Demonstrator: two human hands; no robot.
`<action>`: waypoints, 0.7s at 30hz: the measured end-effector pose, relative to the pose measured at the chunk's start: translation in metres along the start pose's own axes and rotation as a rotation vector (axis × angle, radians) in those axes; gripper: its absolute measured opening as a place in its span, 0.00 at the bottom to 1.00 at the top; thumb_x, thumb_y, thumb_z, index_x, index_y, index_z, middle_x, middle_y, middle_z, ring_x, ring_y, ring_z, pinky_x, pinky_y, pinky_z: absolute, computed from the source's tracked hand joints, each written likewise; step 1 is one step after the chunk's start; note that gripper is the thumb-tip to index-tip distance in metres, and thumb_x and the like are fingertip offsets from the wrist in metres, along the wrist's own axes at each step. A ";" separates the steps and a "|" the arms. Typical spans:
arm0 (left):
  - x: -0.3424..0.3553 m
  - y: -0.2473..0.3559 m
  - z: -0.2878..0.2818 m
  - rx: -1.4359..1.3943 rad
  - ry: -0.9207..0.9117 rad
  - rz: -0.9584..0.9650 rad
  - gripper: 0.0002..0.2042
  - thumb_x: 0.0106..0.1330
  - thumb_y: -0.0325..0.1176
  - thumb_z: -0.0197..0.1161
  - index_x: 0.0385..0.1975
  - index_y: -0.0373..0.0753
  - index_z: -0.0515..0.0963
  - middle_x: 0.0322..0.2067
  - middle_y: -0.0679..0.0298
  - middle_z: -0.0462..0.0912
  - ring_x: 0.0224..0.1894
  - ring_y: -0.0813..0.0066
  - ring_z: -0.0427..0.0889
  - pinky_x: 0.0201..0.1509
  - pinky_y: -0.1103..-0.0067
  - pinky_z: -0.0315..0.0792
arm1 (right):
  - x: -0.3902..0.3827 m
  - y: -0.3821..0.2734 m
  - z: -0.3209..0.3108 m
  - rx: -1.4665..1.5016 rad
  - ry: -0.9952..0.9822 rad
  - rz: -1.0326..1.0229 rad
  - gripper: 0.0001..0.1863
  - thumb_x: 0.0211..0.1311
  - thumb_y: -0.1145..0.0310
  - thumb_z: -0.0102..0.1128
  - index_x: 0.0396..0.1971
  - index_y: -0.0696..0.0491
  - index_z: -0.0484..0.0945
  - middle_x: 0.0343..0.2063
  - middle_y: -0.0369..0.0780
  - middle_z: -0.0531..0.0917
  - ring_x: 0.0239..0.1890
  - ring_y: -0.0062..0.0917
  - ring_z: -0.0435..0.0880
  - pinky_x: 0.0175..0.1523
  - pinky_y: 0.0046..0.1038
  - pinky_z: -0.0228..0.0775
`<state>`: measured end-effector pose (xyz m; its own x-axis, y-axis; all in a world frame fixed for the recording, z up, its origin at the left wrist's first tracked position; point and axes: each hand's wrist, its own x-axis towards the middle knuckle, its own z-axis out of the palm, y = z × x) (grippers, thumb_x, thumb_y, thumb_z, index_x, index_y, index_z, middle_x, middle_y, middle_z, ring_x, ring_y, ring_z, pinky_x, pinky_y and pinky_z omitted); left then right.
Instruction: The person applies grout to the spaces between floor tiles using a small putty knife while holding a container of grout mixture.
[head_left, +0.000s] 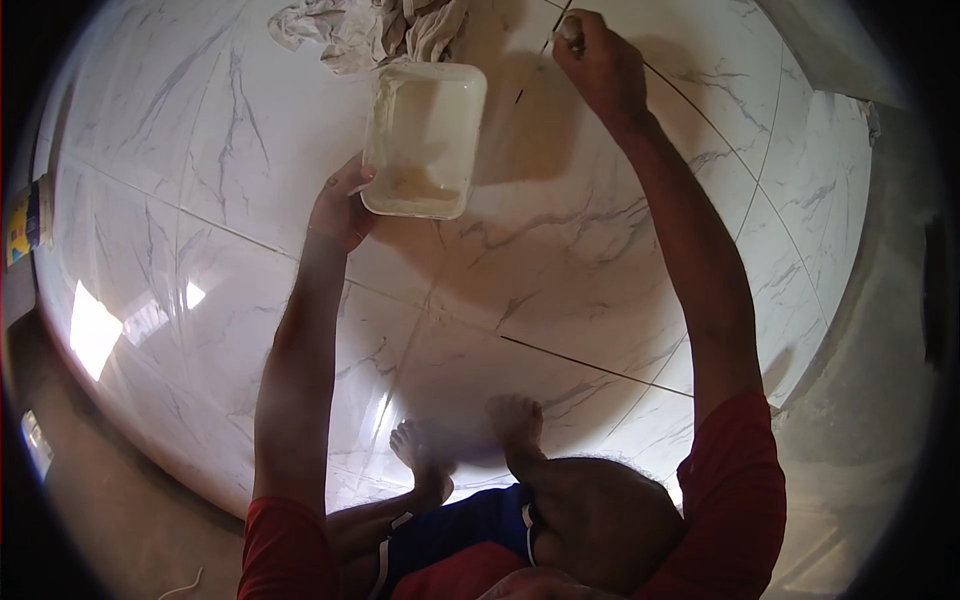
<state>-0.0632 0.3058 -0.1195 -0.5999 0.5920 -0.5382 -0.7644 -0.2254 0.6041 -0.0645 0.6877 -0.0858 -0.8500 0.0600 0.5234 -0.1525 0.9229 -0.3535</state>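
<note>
My left hand (343,205) grips the left side of a white rectangular plastic tub (420,140) with pale residue on its walls and bottom. Beyond the tub lies a crumpled pale cloth (365,32). My right hand (610,75) is closed around a small pale object (571,30), too small to identify, over a dark line between the marbled white floor tiles (230,230), to the upper right of the tub.
My bare feet (515,425) are on the tiles below. Grey bare concrete (840,420) borders the tiled area at the right and lower left. A yellow and blue package (22,225) sits at the far left edge.
</note>
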 end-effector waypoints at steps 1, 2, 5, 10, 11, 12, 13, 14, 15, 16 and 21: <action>0.000 0.001 0.002 0.037 -0.006 0.008 0.29 0.67 0.41 0.63 0.64 0.32 0.66 0.56 0.55 0.78 0.56 0.64 0.81 0.60 0.68 0.77 | 0.004 0.009 -0.004 -0.010 0.048 0.044 0.13 0.59 0.65 0.69 0.40 0.51 0.76 0.25 0.40 0.85 0.27 0.36 0.87 0.33 0.35 0.80; 0.000 0.001 0.001 0.033 -0.006 0.009 0.29 0.67 0.41 0.63 0.64 0.32 0.66 0.56 0.55 0.78 0.56 0.64 0.81 0.60 0.68 0.77 | 0.008 0.015 -0.008 -0.022 0.095 0.087 0.14 0.58 0.64 0.69 0.40 0.52 0.76 0.26 0.40 0.85 0.28 0.35 0.87 0.34 0.35 0.80; 0.000 0.000 0.003 0.030 -0.026 0.017 0.28 0.68 0.40 0.63 0.64 0.32 0.66 0.56 0.55 0.79 0.56 0.64 0.81 0.60 0.68 0.77 | 0.015 0.021 -0.011 -0.059 0.013 0.202 0.14 0.62 0.69 0.66 0.43 0.57 0.73 0.24 0.45 0.82 0.26 0.34 0.86 0.32 0.32 0.78; -0.001 0.002 0.005 -0.025 -0.087 0.037 0.27 0.68 0.39 0.62 0.64 0.32 0.67 0.56 0.56 0.79 0.56 0.65 0.81 0.60 0.69 0.78 | 0.007 0.000 0.001 0.015 -0.046 0.193 0.14 0.59 0.68 0.68 0.41 0.55 0.76 0.26 0.41 0.84 0.28 0.33 0.86 0.34 0.33 0.79; -0.001 0.002 0.006 -0.028 -0.087 0.037 0.27 0.68 0.39 0.62 0.64 0.32 0.67 0.56 0.56 0.79 0.56 0.65 0.81 0.60 0.69 0.78 | 0.004 -0.004 0.003 0.058 -0.038 0.202 0.15 0.58 0.63 0.70 0.40 0.51 0.77 0.27 0.39 0.85 0.29 0.35 0.87 0.35 0.34 0.79; -0.002 0.002 0.008 -0.021 -0.077 0.036 0.27 0.69 0.39 0.62 0.63 0.31 0.67 0.55 0.56 0.79 0.56 0.65 0.81 0.60 0.69 0.78 | 0.000 -0.008 0.004 0.056 -0.041 0.201 0.15 0.58 0.63 0.70 0.40 0.51 0.77 0.27 0.39 0.85 0.29 0.35 0.87 0.35 0.34 0.79; -0.003 0.003 0.008 -0.013 -0.062 0.037 0.27 0.69 0.39 0.61 0.63 0.31 0.67 0.55 0.56 0.79 0.56 0.66 0.82 0.60 0.70 0.78 | -0.002 -0.014 0.004 0.059 -0.064 0.177 0.15 0.58 0.63 0.70 0.40 0.52 0.77 0.28 0.40 0.85 0.29 0.35 0.87 0.35 0.34 0.79; -0.004 0.002 0.007 -0.015 -0.059 0.037 0.27 0.69 0.39 0.61 0.63 0.31 0.67 0.55 0.56 0.79 0.56 0.66 0.82 0.60 0.70 0.78 | -0.005 -0.020 0.005 0.061 -0.087 0.154 0.14 0.58 0.63 0.70 0.39 0.52 0.77 0.28 0.40 0.85 0.30 0.35 0.87 0.35 0.34 0.79; -0.003 0.001 0.005 -0.017 -0.056 0.038 0.27 0.69 0.39 0.61 0.63 0.31 0.67 0.55 0.56 0.79 0.55 0.66 0.82 0.59 0.70 0.78 | -0.007 -0.026 0.004 0.063 -0.090 0.153 0.14 0.58 0.63 0.70 0.39 0.52 0.77 0.28 0.40 0.85 0.30 0.35 0.87 0.35 0.34 0.79; -0.002 0.001 0.004 -0.021 -0.054 0.039 0.26 0.69 0.38 0.61 0.63 0.31 0.67 0.55 0.56 0.79 0.55 0.66 0.82 0.59 0.70 0.78 | -0.010 -0.030 0.003 0.073 -0.087 0.142 0.14 0.58 0.63 0.70 0.39 0.52 0.77 0.29 0.40 0.85 0.29 0.35 0.86 0.35 0.34 0.79; 0.001 -0.002 -0.005 -0.041 -0.056 0.033 0.29 0.68 0.36 0.61 0.67 0.30 0.64 0.58 0.54 0.77 0.58 0.63 0.80 0.63 0.68 0.76 | -0.024 -0.051 0.001 0.152 -0.087 0.140 0.14 0.58 0.64 0.71 0.38 0.52 0.77 0.29 0.41 0.85 0.29 0.35 0.86 0.34 0.34 0.79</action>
<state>-0.0639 0.3029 -0.1242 -0.6116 0.6257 -0.4843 -0.7544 -0.2765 0.5954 -0.0367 0.6385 -0.0816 -0.9074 0.1443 0.3947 -0.0989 0.8396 -0.5341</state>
